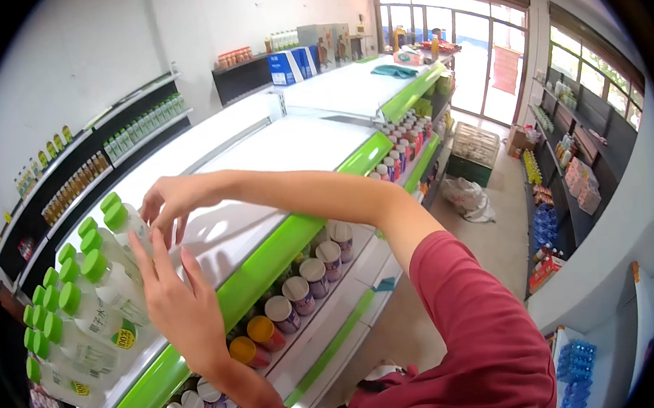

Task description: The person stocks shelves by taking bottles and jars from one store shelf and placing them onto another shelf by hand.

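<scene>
Bottles (106, 304) crowded one end of the shelf (230, 230); beside them I saw the left hand (183, 309) open, empty, the right hand (173, 199) half-curled, its grip unclear.

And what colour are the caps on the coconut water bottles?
The caps are bright green, seen best in the head view.

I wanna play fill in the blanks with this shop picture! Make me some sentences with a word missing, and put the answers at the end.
1. The hand lower in the picture is the person's ____ one.
2. The caps on the bottles next to it are ____.
3. On the shelf below, the yellow-orange lids number ____.
4. The box with a white stripe, further back, is mostly ____.

Missing words: left; green; two; blue.
</scene>
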A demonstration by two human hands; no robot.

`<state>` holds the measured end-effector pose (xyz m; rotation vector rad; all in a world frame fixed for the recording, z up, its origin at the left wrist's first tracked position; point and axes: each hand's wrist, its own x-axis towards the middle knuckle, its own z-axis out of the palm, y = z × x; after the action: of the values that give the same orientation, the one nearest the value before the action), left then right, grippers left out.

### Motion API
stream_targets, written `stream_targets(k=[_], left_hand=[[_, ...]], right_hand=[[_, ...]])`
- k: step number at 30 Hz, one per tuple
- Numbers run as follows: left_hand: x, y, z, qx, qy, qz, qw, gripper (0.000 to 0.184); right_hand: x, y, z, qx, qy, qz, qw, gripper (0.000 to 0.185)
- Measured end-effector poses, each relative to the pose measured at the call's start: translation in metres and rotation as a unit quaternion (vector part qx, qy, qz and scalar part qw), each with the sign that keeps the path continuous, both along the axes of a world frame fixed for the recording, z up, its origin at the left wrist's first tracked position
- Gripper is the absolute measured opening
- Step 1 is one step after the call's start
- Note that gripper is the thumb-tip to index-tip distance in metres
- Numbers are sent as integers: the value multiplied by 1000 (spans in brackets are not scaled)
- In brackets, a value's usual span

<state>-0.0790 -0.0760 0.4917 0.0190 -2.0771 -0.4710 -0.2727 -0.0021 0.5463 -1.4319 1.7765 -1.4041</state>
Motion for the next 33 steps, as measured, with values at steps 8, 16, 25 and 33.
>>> stream_targets(k=[8,16,25,33], left_hand=[[34,43,-64,-30,118,-470,874,34],[33,142,-340,177,-486,-661,544,27],[90,103,-618,32,-700,-496,513,27],[77,194,-609,-212,-833,-426,282,23]], right_hand=[[112,133,-15,-192,112,-277,935,25],[271,365,-387,-238,-327,-468,786,40],[790,275,-582,471,-362,-678,434,42],[954,204,-779,-102,-671,-734,-8,35]])
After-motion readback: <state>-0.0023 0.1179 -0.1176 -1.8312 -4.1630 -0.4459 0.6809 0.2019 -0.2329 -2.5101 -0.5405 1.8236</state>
